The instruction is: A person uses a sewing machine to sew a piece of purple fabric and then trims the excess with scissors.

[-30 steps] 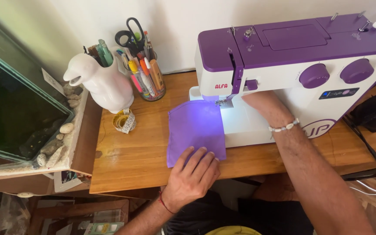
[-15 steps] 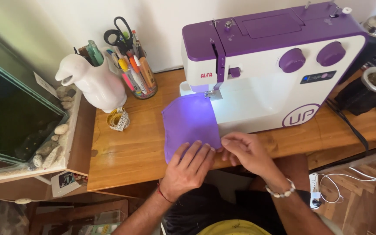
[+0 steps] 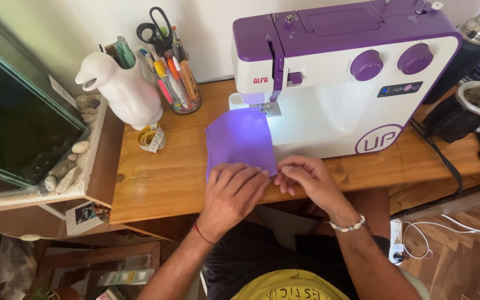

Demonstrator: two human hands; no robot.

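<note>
Both hands rest on the near edge of the purple fabric, which lies flat on the wooden table with its far end under the needle of the purple-and-white sewing machine. The left hand presses on it with fingers spread and flat. The right hand pinches the fabric's near right corner with bent fingers, just beside the left hand.
</note>
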